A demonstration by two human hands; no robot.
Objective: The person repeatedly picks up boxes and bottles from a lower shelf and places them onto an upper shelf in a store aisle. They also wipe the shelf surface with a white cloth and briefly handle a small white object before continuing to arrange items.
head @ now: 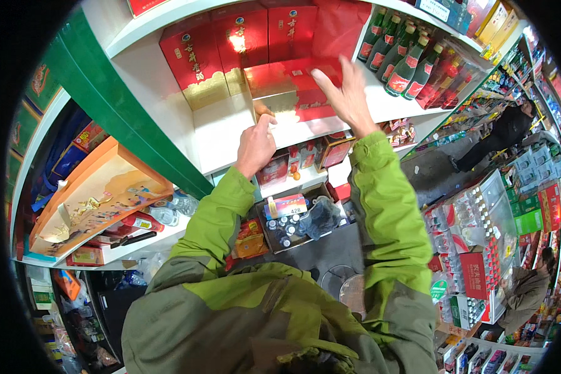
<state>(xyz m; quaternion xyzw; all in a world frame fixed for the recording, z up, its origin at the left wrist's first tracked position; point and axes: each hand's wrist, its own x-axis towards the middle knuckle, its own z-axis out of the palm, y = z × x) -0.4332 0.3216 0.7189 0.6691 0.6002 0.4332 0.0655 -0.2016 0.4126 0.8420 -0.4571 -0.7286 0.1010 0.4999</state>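
A red and gold liquor gift box lies on its side on a white shelf, in front of a row of upright red and gold boxes. At its lower left corner is my left hand, fingers curled; whether they grip or only touch the box is hidden. The gold panel mirrors those fingers. My right hand, slightly blurred, is at the box's right part with thumb and fingers apart, holding nothing. Green glass bottles with red labels stand to its right.
Below the shelf sits an open carton of capped bottles with a dark bundle. A round stool stands on the floor. A large gift bag is at left. Stacked drinks and two people are at right.
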